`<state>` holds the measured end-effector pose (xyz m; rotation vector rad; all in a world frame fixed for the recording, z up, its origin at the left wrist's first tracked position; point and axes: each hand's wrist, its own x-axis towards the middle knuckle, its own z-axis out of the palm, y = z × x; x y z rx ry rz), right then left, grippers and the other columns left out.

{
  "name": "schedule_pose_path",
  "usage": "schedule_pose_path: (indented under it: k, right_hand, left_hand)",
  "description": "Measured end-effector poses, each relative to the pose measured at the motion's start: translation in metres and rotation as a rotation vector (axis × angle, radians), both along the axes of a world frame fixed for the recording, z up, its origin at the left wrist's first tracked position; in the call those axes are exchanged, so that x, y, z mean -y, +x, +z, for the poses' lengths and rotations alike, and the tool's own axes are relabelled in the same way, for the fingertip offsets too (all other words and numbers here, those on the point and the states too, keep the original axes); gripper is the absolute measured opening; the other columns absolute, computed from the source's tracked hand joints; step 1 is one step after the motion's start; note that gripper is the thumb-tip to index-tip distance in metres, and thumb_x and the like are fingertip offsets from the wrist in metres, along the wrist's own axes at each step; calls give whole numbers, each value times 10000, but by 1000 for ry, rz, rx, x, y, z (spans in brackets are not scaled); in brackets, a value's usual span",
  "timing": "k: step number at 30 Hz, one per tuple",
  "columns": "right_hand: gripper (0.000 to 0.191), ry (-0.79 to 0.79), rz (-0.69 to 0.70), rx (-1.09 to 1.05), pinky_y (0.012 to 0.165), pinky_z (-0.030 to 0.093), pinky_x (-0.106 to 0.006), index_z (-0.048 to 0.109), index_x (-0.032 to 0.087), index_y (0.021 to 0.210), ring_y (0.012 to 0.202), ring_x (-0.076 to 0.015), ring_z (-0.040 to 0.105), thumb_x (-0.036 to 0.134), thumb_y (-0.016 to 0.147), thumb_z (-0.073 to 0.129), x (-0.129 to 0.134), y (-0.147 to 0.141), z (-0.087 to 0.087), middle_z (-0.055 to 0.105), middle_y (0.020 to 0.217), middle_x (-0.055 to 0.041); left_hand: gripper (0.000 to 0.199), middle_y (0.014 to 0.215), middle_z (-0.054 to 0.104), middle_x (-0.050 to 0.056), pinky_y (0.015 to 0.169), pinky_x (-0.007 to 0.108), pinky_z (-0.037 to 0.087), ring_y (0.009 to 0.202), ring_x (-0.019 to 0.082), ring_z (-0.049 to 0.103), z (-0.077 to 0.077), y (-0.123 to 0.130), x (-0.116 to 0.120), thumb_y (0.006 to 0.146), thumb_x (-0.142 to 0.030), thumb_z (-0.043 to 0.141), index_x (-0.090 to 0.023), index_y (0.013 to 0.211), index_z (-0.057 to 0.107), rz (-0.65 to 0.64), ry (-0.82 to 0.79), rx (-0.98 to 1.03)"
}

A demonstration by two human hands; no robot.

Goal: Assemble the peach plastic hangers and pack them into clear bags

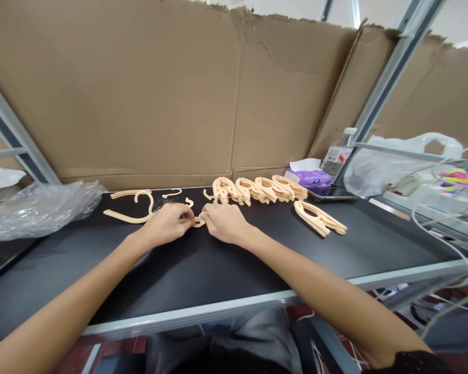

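Observation:
A small curved beige piece (pixel 198 222) sits between my two hands, low over the black table. My left hand (pixel 169 224) pinches its left side with thumb and fingers. On the other side, my right hand (pixel 224 222) has its fingers closed on the same piece. Just left of my left hand lie a hook-shaped beige piece (pixel 145 200) and a long beige arm piece (pixel 125 216). Small loose beige pieces (pixel 172 193) lie behind my hands. Several stacks of beige folded hangers (pixel 257 190) stand behind and right of my right hand.
More beige hangers (pixel 320 218) lie on the black table (pixel 237 270) at right. Behind them are a purple tissue pack (pixel 314 176), a phone (pixel 331 194) and a bottle (pixel 337 155). Clear plastic wrap (pixel 42 208) lies at left. Cardboard (pixel 159 93) lines the back.

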<state>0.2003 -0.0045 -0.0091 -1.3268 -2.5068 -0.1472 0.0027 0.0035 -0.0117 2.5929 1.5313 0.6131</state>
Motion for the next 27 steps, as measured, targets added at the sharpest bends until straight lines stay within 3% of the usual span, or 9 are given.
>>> schedule_pose_path:
  k: [9, 16, 27]
  right_hand:
    - [316, -12, 17, 5, 728, 427, -309, 644, 184, 1046, 955, -262, 690, 339, 1006, 371, -2, 0, -1, 735, 1036, -105]
    - [354, -73, -30, 27, 746, 436, -323, 667, 184, 1009, 937, -270, 694, 360, 1004, 359, -3, 1, 3, 735, 986, -124]
    - [315, -192, -43, -146, 742, 416, -294, 722, 256, 950, 973, -226, 653, 412, 955, 448, -15, 6, 0, 738, 996, -44]
  left_hand:
    - [158, 831, 731, 43, 645, 290, 458, 751, 218, 664, -6, -1, -3, 835, -261, 511, -222, 804, 661, 0, 40, -84]
    - [159, 818, 683, 79, 723, 322, 467, 787, 230, 635, -12, 3, -3, 853, -230, 478, -199, 804, 625, -53, 121, -122]
    - [193, 812, 670, 74, 734, 323, 471, 773, 221, 631, -8, 7, 1, 906, -294, 469, -199, 790, 590, -104, 133, -103]
